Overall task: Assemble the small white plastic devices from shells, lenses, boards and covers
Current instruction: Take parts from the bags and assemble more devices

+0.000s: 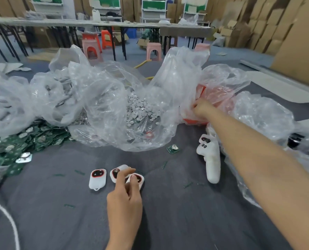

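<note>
My left hand point(124, 195) pinches a white shell point(139, 179) on the desk point(177, 222); beyond that shell my right hand point(202, 109) reaches into the red bag point(220, 95), grip unclear. Fetching parts, I judge; next, seat one squarely

A white controller point(209, 159) is laid toward the table's point(168, 213) right edge, and a white cord point(9, 219) is draped over its near left corner. Pink stools point(91, 49) are set beyond the far edge. Boxes point(269, 29) are stacked behind, at right.
</note>
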A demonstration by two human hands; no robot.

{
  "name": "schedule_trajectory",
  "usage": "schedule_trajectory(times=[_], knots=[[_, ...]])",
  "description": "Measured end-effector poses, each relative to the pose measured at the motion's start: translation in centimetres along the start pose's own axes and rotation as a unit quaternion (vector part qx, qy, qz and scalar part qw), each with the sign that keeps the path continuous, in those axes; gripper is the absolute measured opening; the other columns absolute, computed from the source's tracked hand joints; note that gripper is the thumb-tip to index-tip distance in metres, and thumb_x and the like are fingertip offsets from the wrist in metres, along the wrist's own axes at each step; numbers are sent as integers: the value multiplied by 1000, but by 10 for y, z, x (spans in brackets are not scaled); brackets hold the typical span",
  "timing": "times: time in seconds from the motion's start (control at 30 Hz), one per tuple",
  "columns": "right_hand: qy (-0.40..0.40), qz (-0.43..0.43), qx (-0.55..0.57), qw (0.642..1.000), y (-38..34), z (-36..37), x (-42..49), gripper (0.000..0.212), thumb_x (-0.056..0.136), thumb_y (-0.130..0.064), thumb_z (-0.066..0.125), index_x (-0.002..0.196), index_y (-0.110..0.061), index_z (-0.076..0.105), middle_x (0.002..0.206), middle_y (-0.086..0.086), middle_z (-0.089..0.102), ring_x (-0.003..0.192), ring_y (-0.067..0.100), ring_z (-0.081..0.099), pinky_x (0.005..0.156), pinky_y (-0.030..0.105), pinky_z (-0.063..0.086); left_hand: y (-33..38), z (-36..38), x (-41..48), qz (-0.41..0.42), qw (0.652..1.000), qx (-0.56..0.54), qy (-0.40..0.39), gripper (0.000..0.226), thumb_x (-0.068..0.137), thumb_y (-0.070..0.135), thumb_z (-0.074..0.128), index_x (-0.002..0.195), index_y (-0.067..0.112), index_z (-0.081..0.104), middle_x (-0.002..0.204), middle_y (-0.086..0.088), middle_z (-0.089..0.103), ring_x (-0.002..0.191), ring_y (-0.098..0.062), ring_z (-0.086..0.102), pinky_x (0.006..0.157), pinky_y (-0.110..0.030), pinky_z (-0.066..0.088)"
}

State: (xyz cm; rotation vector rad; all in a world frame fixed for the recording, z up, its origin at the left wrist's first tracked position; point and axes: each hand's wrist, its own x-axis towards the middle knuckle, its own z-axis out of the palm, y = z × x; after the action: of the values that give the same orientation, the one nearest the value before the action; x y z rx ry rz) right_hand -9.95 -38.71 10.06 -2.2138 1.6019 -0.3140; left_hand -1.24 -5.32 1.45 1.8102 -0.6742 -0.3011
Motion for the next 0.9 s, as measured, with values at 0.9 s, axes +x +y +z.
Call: schedule_trajectory(times=[0.9], knots=[[196, 173, 418, 870, 75, -116, -26, 35, 77, 15, 28, 55, -7, 46, 47, 8, 48, 41, 14, 33, 34, 10, 23, 5, -1, -2, 24, 999, 44, 8, 34, 92, 8, 53, 81, 41, 53, 55, 6, 60, 51, -12, 54, 51, -26, 39]])
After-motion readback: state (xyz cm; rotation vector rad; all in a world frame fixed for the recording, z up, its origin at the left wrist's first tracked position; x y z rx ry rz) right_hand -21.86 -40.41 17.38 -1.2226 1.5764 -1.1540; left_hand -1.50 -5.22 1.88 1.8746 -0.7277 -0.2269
